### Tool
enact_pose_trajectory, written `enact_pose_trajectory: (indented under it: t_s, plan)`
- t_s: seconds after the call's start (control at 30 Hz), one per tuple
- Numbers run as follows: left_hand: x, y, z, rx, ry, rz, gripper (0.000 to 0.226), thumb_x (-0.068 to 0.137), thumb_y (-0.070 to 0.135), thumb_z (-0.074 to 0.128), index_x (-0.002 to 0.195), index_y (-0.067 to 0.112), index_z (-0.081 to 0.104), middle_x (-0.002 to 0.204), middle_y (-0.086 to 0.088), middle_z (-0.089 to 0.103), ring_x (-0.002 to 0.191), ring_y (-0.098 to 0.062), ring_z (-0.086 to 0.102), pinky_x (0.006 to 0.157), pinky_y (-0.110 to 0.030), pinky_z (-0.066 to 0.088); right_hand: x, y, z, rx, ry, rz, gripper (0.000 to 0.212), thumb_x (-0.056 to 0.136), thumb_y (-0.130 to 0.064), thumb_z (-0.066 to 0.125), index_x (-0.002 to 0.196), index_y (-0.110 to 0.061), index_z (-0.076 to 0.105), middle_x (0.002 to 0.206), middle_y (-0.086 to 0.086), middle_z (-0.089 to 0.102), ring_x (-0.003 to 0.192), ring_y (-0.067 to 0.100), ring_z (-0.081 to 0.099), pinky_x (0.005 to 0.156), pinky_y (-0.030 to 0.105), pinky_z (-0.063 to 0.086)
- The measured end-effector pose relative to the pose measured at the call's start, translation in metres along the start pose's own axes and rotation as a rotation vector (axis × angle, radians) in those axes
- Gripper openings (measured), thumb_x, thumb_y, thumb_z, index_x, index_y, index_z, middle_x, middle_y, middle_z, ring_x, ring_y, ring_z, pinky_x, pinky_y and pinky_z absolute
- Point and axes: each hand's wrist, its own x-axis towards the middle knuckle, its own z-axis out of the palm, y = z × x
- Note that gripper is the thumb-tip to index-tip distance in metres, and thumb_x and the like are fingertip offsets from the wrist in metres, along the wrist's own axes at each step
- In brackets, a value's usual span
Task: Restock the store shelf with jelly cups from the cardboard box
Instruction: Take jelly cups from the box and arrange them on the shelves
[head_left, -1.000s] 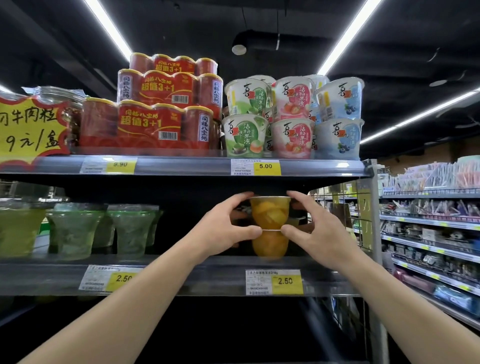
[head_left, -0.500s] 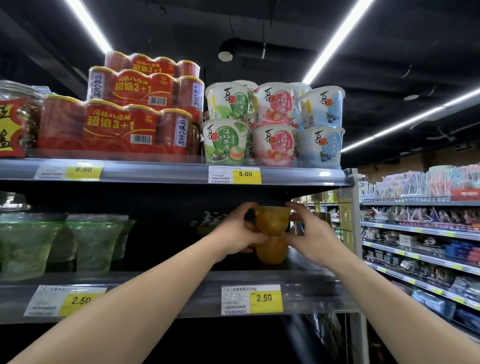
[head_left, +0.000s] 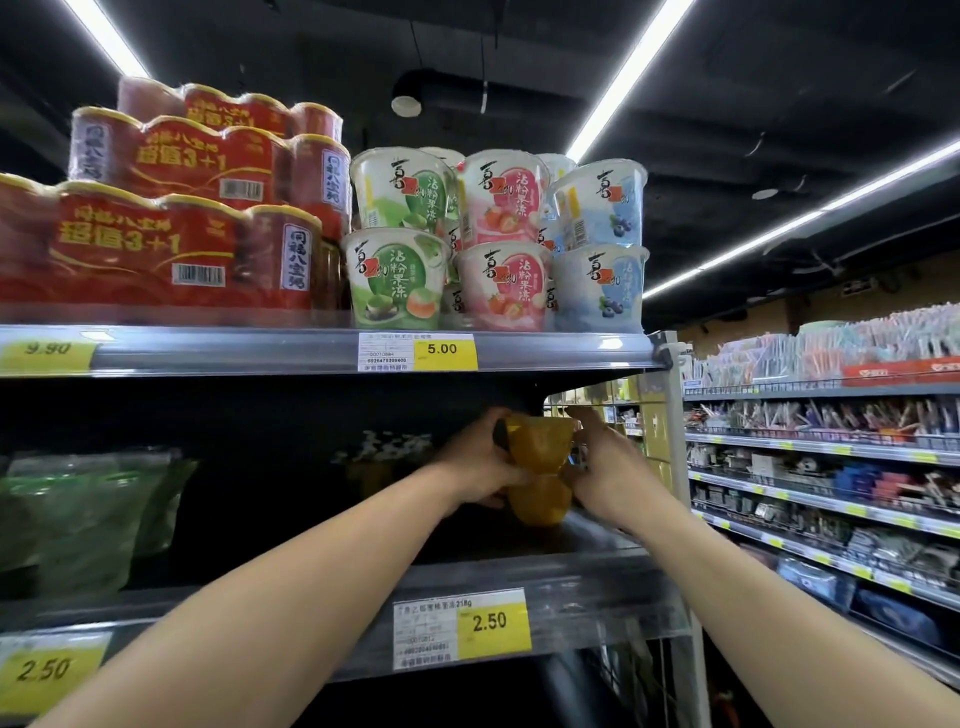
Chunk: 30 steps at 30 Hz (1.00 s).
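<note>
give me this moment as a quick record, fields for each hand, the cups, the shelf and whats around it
left hand: left hand grips the stacked orange jelly cups from the left
right hand: right hand holds the same stack from the right
cups: upper orange cup sits inverted on lower orange cup, whose base rests on the shelf
shelf: middle shelf, price tag 2.50 on its front edge
left of stack: green jelly cups
shelf above: red can packs; green, pink and blue tubs, tag 5.00

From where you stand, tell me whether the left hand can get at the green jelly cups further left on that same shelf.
Probably yes: the shelf front between the left hand and the green jelly cups looks open, but that hand first has to let go of the orange cups.
</note>
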Motion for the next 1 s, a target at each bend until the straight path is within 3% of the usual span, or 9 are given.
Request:
enact_pose_trajectory:
  t_s: [0.13,0.3,0.4,0.47,0.63,0.9,1.0]
  plan:
    - [-0.006,0.005,-0.001,-0.004,-0.011,-0.022,0.079,0.086,0.014,0.075,0.148,0.031,0.030,0.108,0.003,0.061,0.110,-0.026,0.063,0.087,-0.049,0.058,-0.009,-0.004,-0.007,0.006,-0.023,0.062,0.072,0.086,-0.018,0.066,0.146,-0.010,0.027,0.127,0.011,0.059,0.117,0.034,0.056,0.086,0.032,0.046]
    - [-0.042,0.016,-0.018,0.094,0.033,-0.001,0.072,0.089,0.024,0.073,0.149,0.019,0.034,0.113,0.002,0.058,0.114,-0.026,0.060,0.094,-0.047,0.054,-0.041,-0.017,-0.018,-0.108,-0.025,0.062,0.043,0.085,-0.031,0.066,0.115,-0.016,0.040,0.112,0.011,0.061,0.089,0.027,0.053,0.074,0.033,0.043]
    - [-0.077,0.014,-0.032,0.209,0.141,0.076,0.075,0.085,0.037,0.075,0.150,0.022,0.038,0.129,0.002,0.063,0.114,-0.017,0.061,0.099,-0.037,0.051,-0.071,-0.031,-0.019,-0.143,-0.009,-0.002,0.055,0.085,-0.037,0.064,0.133,-0.017,0.044,0.126,0.008,0.059,0.109,0.028,0.056,0.088,0.038,0.047]
    - [-0.108,0.012,-0.038,0.187,0.215,0.163,0.065,0.085,0.034,0.074,0.144,0.024,0.048,0.127,0.003,0.066,0.110,-0.011,0.063,0.100,-0.032,0.051,-0.095,-0.042,-0.018,-0.124,-0.003,-0.050,0.064,0.086,-0.036,0.063,0.143,-0.019,0.040,0.137,0.004,0.054,0.123,0.024,0.052,0.101,0.038,0.043]
    - [-0.192,0.000,-0.045,0.062,0.249,0.255,0.055,0.085,0.030,0.075,0.137,0.029,0.057,0.124,0.010,0.066,0.105,-0.001,0.065,0.098,-0.028,0.052,-0.159,-0.067,-0.010,-0.075,-0.014,-0.124,0.061,0.089,-0.028,0.064,0.145,-0.018,0.041,0.144,-0.001,0.047,0.134,0.018,0.043,0.105,0.028,0.033]
    - [-0.308,-0.052,-0.010,-0.016,0.215,0.024,0.051,0.088,0.035,0.072,0.136,0.039,0.055,0.125,0.019,0.063,0.106,0.004,0.064,0.094,-0.026,0.052,-0.259,-0.074,0.026,-0.001,-0.232,-0.114,0.062,0.092,-0.029,0.061,0.148,-0.019,0.037,0.148,-0.004,0.042,0.136,0.015,0.039,0.108,0.027,0.032]
    - [-0.347,-0.073,0.013,-0.032,0.209,-0.082,0.052,0.088,0.035,0.072,0.137,0.037,0.054,0.128,0.018,0.063,0.108,0.004,0.063,0.085,-0.019,0.054,-0.301,-0.064,0.047,-0.005,-0.334,-0.114,0.063,0.091,-0.031,0.062,0.148,-0.020,0.036,0.149,-0.003,0.042,0.136,0.017,0.040,0.108,0.030,0.035]
